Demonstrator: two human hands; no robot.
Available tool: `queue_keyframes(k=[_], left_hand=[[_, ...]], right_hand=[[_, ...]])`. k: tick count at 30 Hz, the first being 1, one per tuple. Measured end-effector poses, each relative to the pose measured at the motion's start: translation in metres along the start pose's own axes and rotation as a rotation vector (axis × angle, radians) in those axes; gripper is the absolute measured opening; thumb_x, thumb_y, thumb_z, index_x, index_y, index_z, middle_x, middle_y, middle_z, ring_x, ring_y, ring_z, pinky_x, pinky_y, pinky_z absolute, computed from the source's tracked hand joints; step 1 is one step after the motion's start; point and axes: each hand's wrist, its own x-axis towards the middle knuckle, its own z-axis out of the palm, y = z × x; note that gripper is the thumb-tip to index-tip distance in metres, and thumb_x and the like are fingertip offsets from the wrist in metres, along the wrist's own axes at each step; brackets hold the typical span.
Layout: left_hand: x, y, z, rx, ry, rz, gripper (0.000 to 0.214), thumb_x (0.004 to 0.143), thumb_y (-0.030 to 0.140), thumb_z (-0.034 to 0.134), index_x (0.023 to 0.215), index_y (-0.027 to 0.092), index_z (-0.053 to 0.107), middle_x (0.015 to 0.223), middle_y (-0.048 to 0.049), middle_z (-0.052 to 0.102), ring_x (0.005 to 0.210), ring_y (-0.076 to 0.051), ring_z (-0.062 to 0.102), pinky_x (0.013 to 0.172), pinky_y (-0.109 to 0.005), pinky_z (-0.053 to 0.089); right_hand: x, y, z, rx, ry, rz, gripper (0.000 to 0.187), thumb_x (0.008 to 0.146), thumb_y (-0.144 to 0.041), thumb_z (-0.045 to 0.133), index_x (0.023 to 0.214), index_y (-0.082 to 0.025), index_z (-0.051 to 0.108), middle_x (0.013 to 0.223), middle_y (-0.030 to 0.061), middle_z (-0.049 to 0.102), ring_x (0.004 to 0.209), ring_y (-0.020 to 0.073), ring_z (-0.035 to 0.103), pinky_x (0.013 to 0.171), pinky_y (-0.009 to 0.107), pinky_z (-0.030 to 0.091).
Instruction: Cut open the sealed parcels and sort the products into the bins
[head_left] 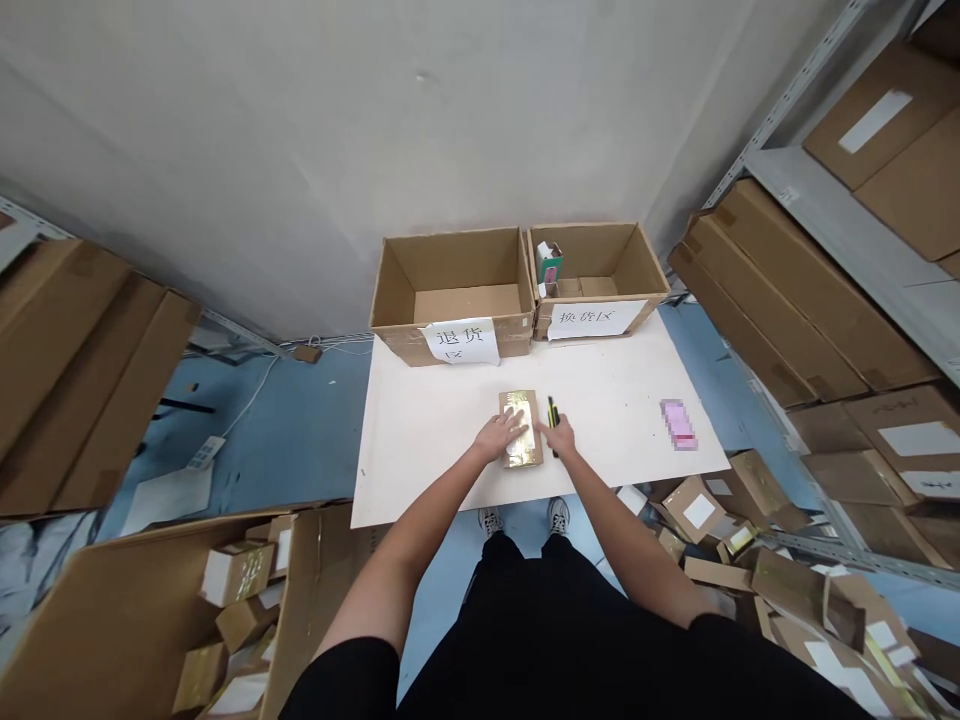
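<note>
Resting the left hand [501, 434] spread flat on the taped cardboard box [523, 456], near the front edge of the white table [420, 450], and the right hand [560, 436] at the black-and-yellow tool [551, 406] just beside the box's right edge, impossible to tell whether gripping or only touching. Bounded at the back by the left carton [513, 337] and the right carton [600, 245], beyond a strip of the table; open for moving leftward to the side edge and rightward as far as the blurred pink item [679, 424].

2 arms [426, 540] reaching forward, left hand [501, 434] palm down, right hand [559, 436] angled inward
</note>
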Motion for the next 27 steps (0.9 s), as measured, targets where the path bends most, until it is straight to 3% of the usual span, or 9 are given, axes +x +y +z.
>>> queue_keyframes(k=[3, 5, 7, 9, 12, 14, 17, 21, 27], left_hand=[[0.013, -0.009, 0.006, -0.053, -0.086, 0.134, 0.083, 0.083, 0.004, 0.067, 0.158, 0.032, 0.049, 0.176, -0.0056, 0.031, 0.164, -0.027, 0.023, 0.125, -0.041, 0.034], [0.02, -0.006, 0.014, -0.099, -0.077, 0.088, 0.08, 0.083, 0.008, 0.07, 0.157, 0.032, 0.051, 0.175, -0.0056, 0.034, 0.163, -0.027, 0.027, 0.124, -0.039, 0.037], [0.027, 0.007, 0.024, -0.113, -0.022, -0.034, 0.08, 0.085, 0.017, 0.075, 0.16, 0.028, 0.049, 0.175, -0.0098, 0.034, 0.162, -0.032, 0.028, 0.124, -0.043, 0.038], [0.039, 0.033, 0.034, -0.089, 0.018, -0.198, 0.085, 0.087, 0.03, 0.077, 0.164, 0.02, 0.043, 0.174, -0.019, 0.03, 0.162, -0.039, 0.026, 0.124, -0.052, 0.036], [0.062, 0.084, 0.052, -0.064, 0.048, -0.401, 0.095, 0.09, 0.045, 0.074, 0.167, 0.007, 0.033, 0.171, -0.0301, 0.03, 0.162, -0.046, 0.02, 0.126, -0.061, 0.029], [0.073, 0.116, 0.062, -0.074, 0.076, -0.495, 0.098, 0.091, 0.051, 0.071, 0.167, 0.003, 0.031, 0.169, -0.0325, 0.031, 0.163, -0.047, 0.014, 0.127, -0.063, 0.025], [0.082, 0.141, 0.069, -0.104, 0.108, -0.59, 0.098, 0.093, 0.053, 0.067, 0.167, 0.0, 0.029, 0.168, -0.0356, 0.032, 0.162, -0.05, 0.015, 0.125, -0.065, 0.027], [0.082, 0.139, 0.065, -0.076, 0.1, -0.584, 0.094, 0.097, 0.051, 0.062, 0.166, -0.002, 0.029, 0.166, -0.0373, 0.034, 0.161, -0.05, 0.02, 0.123, -0.065, 0.031], [0.078, 0.134, 0.055, -0.012, 0.063, -0.577, 0.097, 0.096, 0.055, 0.063, 0.166, -0.004, 0.029, 0.165, -0.0365, 0.035, 0.16, -0.049, 0.022, 0.126, -0.06, 0.031]], right_hand=[[-0.018, 0.031, 0.002, -0.072, -0.001, 0.039, 0.059, 0.073, -0.055, 0.086, 0.116, -0.023, 0.06, 0.104, 0.0075, 0.076, 0.098, 0.0273, 0.074, 0.079, 0.033, 0.057], [-0.015, 0.034, -0.001, -0.097, 0.053, 0.039, 0.065, 0.067, -0.055, 0.09, 0.117, -0.024, 0.06, 0.106, 0.0091, 0.076, 0.103, 0.0303, 0.073, 0.081, 0.034, 0.057], [-0.002, 0.024, -0.01, -0.121, 0.112, 0.015, 0.072, 0.065, -0.056, 0.092, 0.119, -0.023, 0.058, 0.106, 0.0109, 0.075, 0.106, 0.0329, 0.073, 0.081, 0.035, 0.057], [0.016, 0.01, -0.023, -0.147, 0.148, -0.028, 0.067, 0.071, -0.058, 0.088, 0.119, -0.024, 0.057, 0.103, 0.0109, 0.075, 0.104, 0.0326, 0.073, 0.08, 0.035, 0.056], [0.035, 0.004, -0.05, -0.062, 0.195, -0.018, 0.041, 0.095, -0.063, 0.06, 0.112, -0.026, 0.057, 0.089, 0.006, 0.074, 0.089, 0.0267, 0.074, 0.075, 0.032, 0.055], [0.035, 0.016, -0.069, 0.102, 0.139, -0.006, 0.04, 0.101, -0.065, 0.047, 0.11, -0.026, 0.055, 0.075, -0.0003, 0.07, 0.069, 0.0212, 0.071, 0.066, 0.028, 0.054], [0.018, 0.049, -0.093, 0.303, -0.039, 0.024, 0.042, 0.098, -0.068, 0.051, 0.101, -0.026, 0.054, 0.058, -0.0068, 0.059, 0.045, 0.0149, 0.058, 0.05, 0.023, 0.048], [-0.006, 0.081, -0.11, 0.276, -0.175, 0.09, 0.044, 0.098, -0.062, 0.058, 0.078, -0.024, 0.052, 0.048, -0.0052, 0.054, 0.035, 0.012, 0.05, 0.039, 0.021, 0.038], [-0.01, 0.074, -0.114, 0.199, -0.294, 0.061, 0.045, 0.102, -0.054, 0.059, 0.07, -0.023, 0.049, 0.045, -0.0049, 0.054, 0.034, 0.0105, 0.049, 0.039, 0.02, 0.037]])
